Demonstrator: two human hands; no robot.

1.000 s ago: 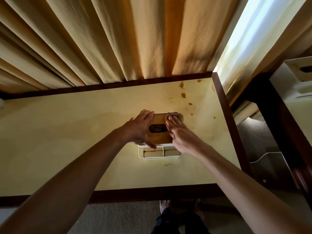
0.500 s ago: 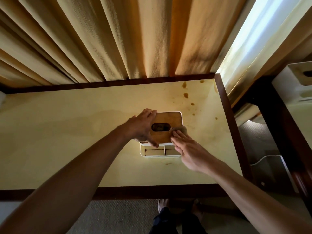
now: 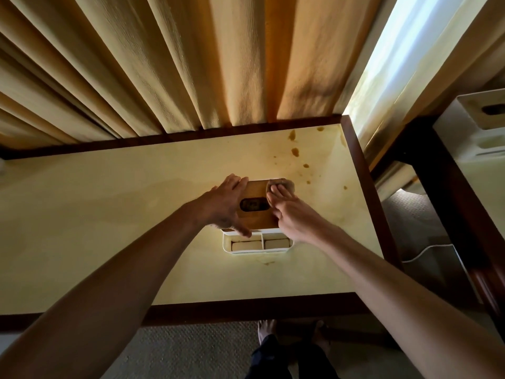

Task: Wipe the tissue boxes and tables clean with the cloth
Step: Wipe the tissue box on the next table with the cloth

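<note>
The tissue box (image 3: 255, 214) stands right of centre on the pale table (image 3: 109, 214), its wooden lid facing up and its white compartments toward the near edge. The left hand (image 3: 222, 206) holds the box by its left side, fingers over the far edge and thumb at the near one. The right hand (image 3: 289, 212) presses the cloth (image 3: 284, 184) with fairly straight fingers onto the lid's far right corner.

The box looks light and stiff, so it would likely slide under a wiping stroke unless braced; the left side, away from the cloth's path, seems the sensible place to hold. The cloth is small and soft and should fold easily over the lid's rim. The smooth lid probably gives little resistance.

Brown stains (image 3: 295, 151) dot the table just beyond the box toward the far right corner. The table's dark frame (image 3: 363, 187) runs close on the right; curtains (image 3: 191, 64) hang against the far edge. Open tabletop lies to the left. A 2nd box (image 3: 478, 127) sits on another table at far right.
</note>
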